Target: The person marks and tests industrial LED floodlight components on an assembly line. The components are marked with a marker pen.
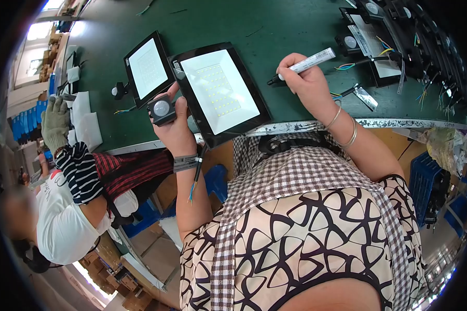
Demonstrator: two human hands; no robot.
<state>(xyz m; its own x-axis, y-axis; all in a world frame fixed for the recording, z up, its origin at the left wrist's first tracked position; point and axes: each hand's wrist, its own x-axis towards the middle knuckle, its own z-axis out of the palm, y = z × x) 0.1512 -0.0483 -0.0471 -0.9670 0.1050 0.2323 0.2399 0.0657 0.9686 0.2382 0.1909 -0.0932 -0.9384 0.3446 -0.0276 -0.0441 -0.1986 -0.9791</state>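
My left hand point(175, 127) is closed around the motion sensor point(161, 109) of an LED floodlight point(222, 90). This black-framed light is tilted up over the table's front edge, its white face and rows of small yellow LEDs towards me. Its cable with bare coloured wires point(193, 191) hangs down past my wrist. In my right hand point(307, 83) is a marker pen point(310, 61), pinched between thumb and fingers. The pen's dark tip points left, just right of the floodlight and apart from it. A second floodlight point(148, 68) lies on the table behind the left hand.
On the green table point(275, 23), more floodlights point(381, 57) with loose wires crowd the right side. A small cable piece with a silver label point(366, 97) lies near the front edge. At left sits a co-worker point(70, 223) wearing a grey glove point(55, 122), beside white foam pieces point(85, 122).
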